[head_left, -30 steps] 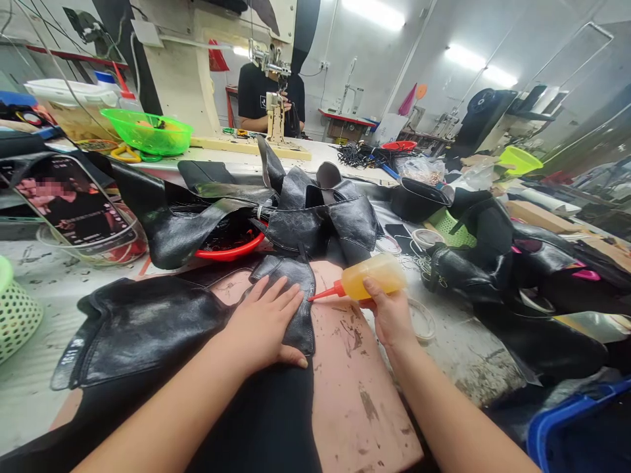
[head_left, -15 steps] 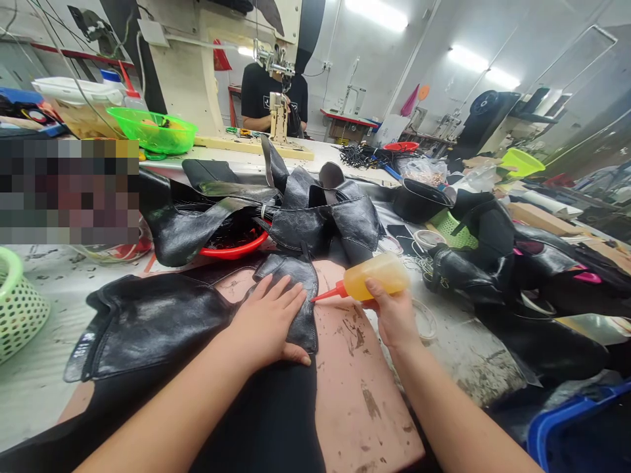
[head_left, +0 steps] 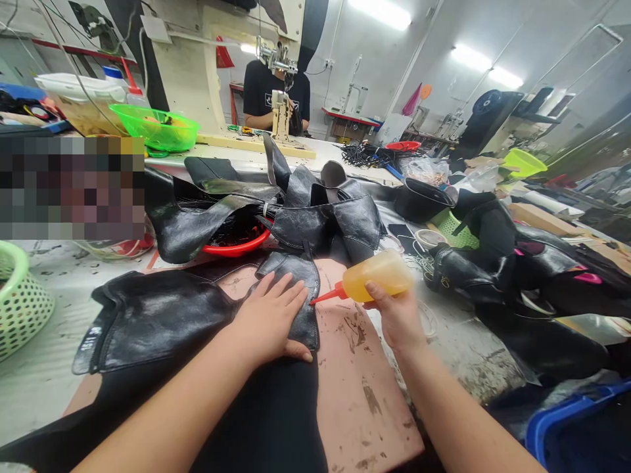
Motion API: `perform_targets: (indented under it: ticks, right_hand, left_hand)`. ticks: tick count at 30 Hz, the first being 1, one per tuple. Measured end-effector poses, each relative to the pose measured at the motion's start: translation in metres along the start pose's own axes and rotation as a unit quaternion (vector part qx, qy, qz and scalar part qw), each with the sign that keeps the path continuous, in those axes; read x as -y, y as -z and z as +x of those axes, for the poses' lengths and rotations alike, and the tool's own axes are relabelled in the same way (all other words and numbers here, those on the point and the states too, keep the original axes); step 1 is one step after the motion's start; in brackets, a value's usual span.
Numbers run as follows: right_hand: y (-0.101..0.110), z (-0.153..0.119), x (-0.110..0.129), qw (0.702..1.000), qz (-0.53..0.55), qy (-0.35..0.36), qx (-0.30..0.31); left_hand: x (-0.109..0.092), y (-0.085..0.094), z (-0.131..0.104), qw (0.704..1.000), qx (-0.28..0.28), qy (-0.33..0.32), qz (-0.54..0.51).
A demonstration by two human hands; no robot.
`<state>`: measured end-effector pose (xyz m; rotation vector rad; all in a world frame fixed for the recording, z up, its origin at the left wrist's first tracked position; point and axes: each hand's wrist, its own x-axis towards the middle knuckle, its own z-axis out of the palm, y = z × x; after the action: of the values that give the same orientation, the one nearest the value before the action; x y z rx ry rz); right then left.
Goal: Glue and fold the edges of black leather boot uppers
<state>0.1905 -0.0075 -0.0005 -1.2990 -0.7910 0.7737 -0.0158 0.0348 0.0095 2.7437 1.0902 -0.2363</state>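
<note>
A black leather boot upper point(head_left: 162, 322) lies across a stained pink board point(head_left: 362, 394). My left hand point(head_left: 269, 315) rests flat on its right-hand part with the fingers spread, pressing it against the board. My right hand point(head_left: 394, 315) grips a squeeze bottle point(head_left: 377, 279) of yellow liquid, tilted with its red nozzle pointing left. The nozzle's tip is at the stitched edge of the leather, just right of my left fingers. Part of the leather is hidden under my left hand and forearm.
More black leather pieces point(head_left: 325, 217) are heaped behind the board, beside a red basin point(head_left: 236, 246). A pale green basket point(head_left: 22, 302) stands at the left, a blue bin point(head_left: 557, 420) at the lower right. Beyond a sewing machine point(head_left: 280, 105) sits a person point(head_left: 254, 92).
The view has shifted slightly. My left hand stays flat on the leather. The bottle's nozzle remains at the leather's edge, with hardly any visible movement.
</note>
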Motion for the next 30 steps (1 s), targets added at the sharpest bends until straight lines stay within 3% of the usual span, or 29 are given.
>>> perform_targets:
  ticks: [23,30]
  right_hand:
    - [0.015,-0.02,-0.009,1.0,0.01,0.008,-0.016]
    - [0.017,-0.029,-0.009,0.999,0.031,-0.042,-0.016]
  left_hand:
    - [-0.002,0.0,-0.001,0.999,0.024,-0.019,0.013]
    - [-0.004,0.003,0.0,0.998,0.044,-0.024,0.029]
